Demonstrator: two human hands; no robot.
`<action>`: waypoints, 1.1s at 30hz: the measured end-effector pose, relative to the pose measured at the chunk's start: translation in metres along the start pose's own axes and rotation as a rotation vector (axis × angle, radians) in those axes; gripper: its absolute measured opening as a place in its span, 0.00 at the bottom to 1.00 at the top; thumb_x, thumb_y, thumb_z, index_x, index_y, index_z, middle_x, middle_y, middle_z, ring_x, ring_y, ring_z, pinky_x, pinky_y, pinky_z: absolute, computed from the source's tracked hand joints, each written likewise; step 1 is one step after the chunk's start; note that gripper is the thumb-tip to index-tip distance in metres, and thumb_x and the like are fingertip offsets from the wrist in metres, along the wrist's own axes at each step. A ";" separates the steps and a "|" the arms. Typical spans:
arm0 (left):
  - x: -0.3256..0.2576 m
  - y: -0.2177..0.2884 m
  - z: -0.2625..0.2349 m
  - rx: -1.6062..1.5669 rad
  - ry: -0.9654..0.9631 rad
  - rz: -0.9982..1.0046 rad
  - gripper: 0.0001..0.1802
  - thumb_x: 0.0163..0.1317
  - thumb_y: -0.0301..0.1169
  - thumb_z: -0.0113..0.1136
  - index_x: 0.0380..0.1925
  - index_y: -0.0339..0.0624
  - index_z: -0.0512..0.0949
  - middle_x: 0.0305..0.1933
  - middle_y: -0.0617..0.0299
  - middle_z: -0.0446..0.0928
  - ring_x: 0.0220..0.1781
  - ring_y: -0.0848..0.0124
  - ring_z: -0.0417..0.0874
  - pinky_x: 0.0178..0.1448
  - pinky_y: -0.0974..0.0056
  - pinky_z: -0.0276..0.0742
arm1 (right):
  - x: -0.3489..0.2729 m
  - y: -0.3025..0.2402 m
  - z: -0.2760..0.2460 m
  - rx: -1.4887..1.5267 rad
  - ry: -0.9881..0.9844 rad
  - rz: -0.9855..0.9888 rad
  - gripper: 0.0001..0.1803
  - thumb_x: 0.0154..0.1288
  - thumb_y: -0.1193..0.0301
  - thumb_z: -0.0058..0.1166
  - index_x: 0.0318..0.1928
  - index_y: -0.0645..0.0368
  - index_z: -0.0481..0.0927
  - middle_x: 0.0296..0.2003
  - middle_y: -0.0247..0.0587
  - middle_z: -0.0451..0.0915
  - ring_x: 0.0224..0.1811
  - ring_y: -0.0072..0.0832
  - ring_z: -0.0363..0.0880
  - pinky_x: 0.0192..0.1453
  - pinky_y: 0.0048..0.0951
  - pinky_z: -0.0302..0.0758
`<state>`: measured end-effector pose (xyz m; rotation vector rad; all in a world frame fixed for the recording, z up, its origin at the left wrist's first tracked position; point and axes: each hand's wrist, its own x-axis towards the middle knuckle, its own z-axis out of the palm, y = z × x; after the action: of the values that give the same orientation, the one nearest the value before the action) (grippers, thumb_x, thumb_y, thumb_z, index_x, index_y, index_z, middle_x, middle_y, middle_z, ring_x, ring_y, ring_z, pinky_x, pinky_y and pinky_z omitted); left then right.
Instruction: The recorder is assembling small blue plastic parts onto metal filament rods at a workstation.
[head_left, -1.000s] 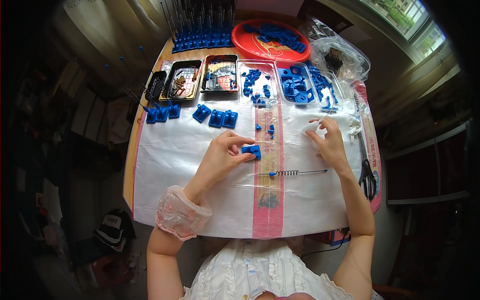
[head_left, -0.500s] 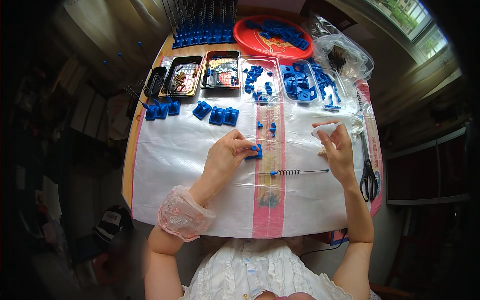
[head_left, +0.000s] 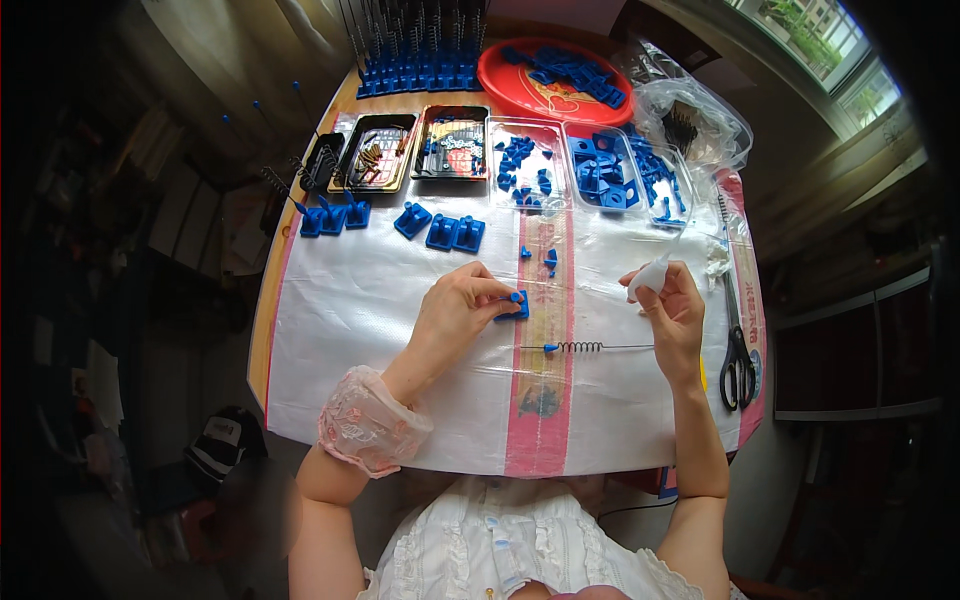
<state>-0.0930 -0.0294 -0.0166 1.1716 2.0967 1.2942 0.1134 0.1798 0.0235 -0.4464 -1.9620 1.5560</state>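
Near the middle of the table, my left hand [head_left: 455,312] pinches a small blue plastic block [head_left: 514,309] with a flat base, resting on the sheet. Fingers hide part of it. My right hand [head_left: 675,312] is closed around a small white squeeze bottle [head_left: 648,280], whose thin pale tip points up and away. Between the hands and nearer to me lies a black wire with a coil spring [head_left: 580,347]. A blue cone-shaped piece [head_left: 550,348] sits on this wire; its right end is hidden by my right hand. Small blue bits [head_left: 550,260] lie beyond the block.
Several blue bases [head_left: 455,233] stand farther left. Behind them are black trays [head_left: 372,152] and clear trays [head_left: 600,165] of small parts. A red plate [head_left: 555,85] of blue pieces and rows of spring-topped blue bases [head_left: 420,78] stand at the back. Scissors [head_left: 738,370] lie right.
My right hand has turned the white bottle so its tip points up and away, and now covers the wire's right end. My left hand stays on the block. The view has shifted slightly.
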 end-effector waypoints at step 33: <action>0.006 -0.011 -0.019 0.046 -0.002 0.040 0.20 0.48 0.27 0.84 0.44 0.41 0.89 0.36 0.64 0.80 0.34 0.75 0.77 0.41 0.69 0.78 | -0.008 0.006 -0.008 0.370 -0.111 0.487 0.10 0.79 0.62 0.55 0.48 0.53 0.74 0.28 0.22 0.69 0.23 0.06 0.55 0.25 0.15 0.49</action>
<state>-0.1149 -0.0368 -0.0162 1.2393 2.1225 1.2687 0.1240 0.1827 0.0168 -0.7283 -1.6595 2.2376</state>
